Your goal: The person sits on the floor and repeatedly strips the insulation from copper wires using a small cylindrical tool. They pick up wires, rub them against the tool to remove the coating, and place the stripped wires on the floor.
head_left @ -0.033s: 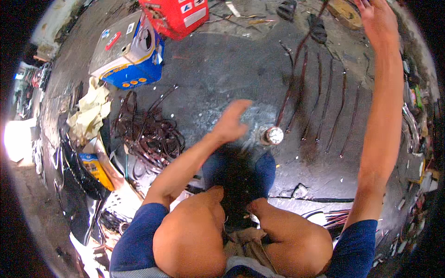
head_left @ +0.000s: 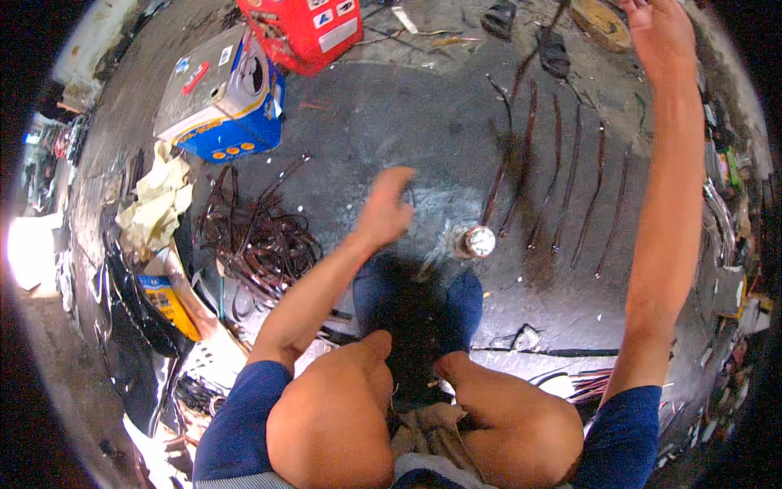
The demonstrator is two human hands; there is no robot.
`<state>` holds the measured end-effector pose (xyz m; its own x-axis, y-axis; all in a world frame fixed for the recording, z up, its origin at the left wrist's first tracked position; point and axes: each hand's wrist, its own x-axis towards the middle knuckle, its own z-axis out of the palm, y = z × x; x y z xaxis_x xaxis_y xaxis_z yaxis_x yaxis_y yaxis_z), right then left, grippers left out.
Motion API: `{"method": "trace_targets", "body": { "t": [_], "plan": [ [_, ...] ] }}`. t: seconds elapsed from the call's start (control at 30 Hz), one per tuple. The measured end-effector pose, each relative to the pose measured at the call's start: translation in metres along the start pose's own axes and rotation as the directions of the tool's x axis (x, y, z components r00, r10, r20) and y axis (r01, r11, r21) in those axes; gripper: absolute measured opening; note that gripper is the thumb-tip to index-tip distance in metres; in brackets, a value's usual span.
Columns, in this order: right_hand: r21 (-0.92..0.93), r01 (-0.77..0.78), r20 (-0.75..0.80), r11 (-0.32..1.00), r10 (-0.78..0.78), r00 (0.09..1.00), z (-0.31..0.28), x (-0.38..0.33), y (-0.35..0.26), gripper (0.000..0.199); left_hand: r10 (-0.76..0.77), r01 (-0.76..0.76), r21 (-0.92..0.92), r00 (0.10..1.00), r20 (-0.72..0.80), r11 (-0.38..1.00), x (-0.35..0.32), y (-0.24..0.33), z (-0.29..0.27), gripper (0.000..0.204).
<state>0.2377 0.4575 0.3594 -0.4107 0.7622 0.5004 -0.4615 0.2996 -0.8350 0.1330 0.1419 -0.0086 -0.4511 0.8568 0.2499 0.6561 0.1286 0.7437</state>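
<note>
Dark strips (head_left: pixel 568 181) lay in a row on the floor (head_left: pixel 366 114), to the right of the left hand (head_left: pixel 384 210) and nearer the body than the right hand (head_left: pixel 666 37). Slender and glossy, they were probably light, flexible and somewhat slippery; a pinch near mid-length would likely have suited them. A tangle of similar strands (head_left: pixel 261 240) lay left of the left hand, its single ends hard to trace. The left hand showed a wide thumb-to-finger gap, with nothing evident inside. The upper edge cut off the right hand's fingertips, so its grip could not be told.
</note>
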Motion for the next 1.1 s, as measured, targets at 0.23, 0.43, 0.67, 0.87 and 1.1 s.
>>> {"method": "trace_targets", "body": {
  "t": [0.23,0.43,0.67,0.87,1.1],
  "plan": [
    [-0.309,0.021,0.239,0.951,0.057,0.969,0.012,-0.078,0.084,0.023,-0.403,0.539,0.590,0.842,-0.358,0.602,-0.004,-0.124,-0.135,0.052],
    [-0.482,-0.406,0.431,0.777,0.613,0.662,-0.025,-0.237,0.201,0.026,-0.253,0.465,0.627,0.880,-0.401,0.625,-0.028,-0.156,-0.137,0.030],
    [-0.771,-0.239,0.356,0.591,0.710,0.607,-0.103,-0.301,0.172,0.041,-0.340,0.453,0.491,0.889,-0.306,0.744,-0.025,-0.168,-0.159,0.024],
    [-0.750,-0.210,0.319,0.628,0.620,0.717,-0.084,-0.351,0.149,0.064,-0.543,0.571,0.437,0.815,-0.200,0.695,-0.020,-0.161,-0.168,0.016],
    [-0.636,-0.498,-0.050,0.589,0.612,0.789,-0.065,-0.365,0.158,0.050,-0.337,0.343,0.314,0.938,-0.076,0.885,-0.025,-0.109,-0.127,0.016]
  ]
}}
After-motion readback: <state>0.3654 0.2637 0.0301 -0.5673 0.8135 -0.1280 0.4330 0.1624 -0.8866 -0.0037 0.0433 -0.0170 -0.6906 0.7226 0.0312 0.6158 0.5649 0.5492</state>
